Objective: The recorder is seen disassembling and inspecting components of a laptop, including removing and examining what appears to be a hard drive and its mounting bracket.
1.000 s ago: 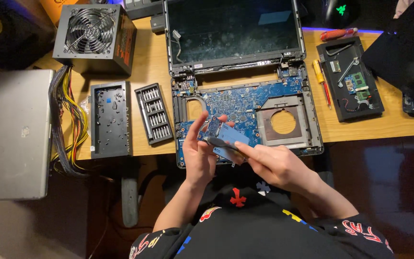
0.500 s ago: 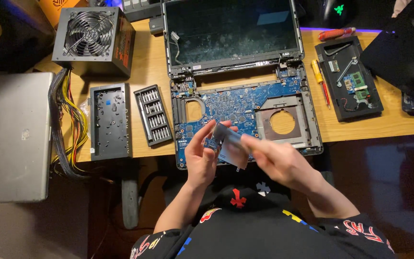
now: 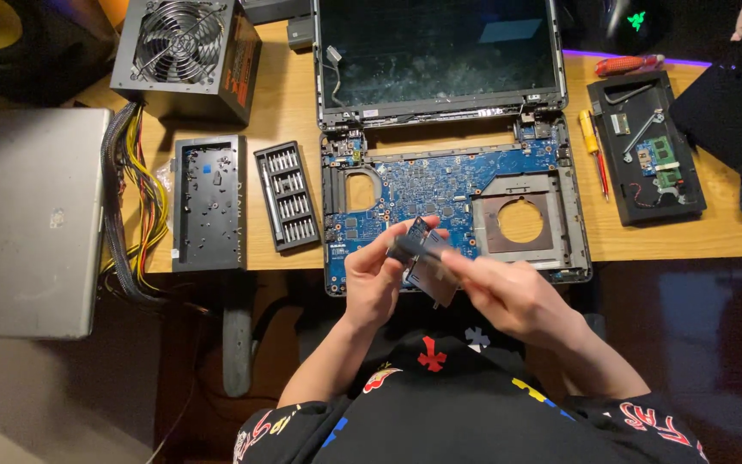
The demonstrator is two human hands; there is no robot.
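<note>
Now both hands, left hand [image 3: 374, 279] and right hand [image 3: 508, 296], pinch flat grey module [image 3: 422, 262], blurred, possibly metal-cased, above opened laptop [image 3: 453, 185].

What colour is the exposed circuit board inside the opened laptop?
Blue circuit board, clearest in the head view.

The blurred part [image 3: 427, 262] hides the fingertips.

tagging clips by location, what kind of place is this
Most likely a home electronics repair desk. A person's left hand and right hand hold a small component over an opened laptop with bare circuit board, beside a screwdriver bit set and a loose power supply.
</note>
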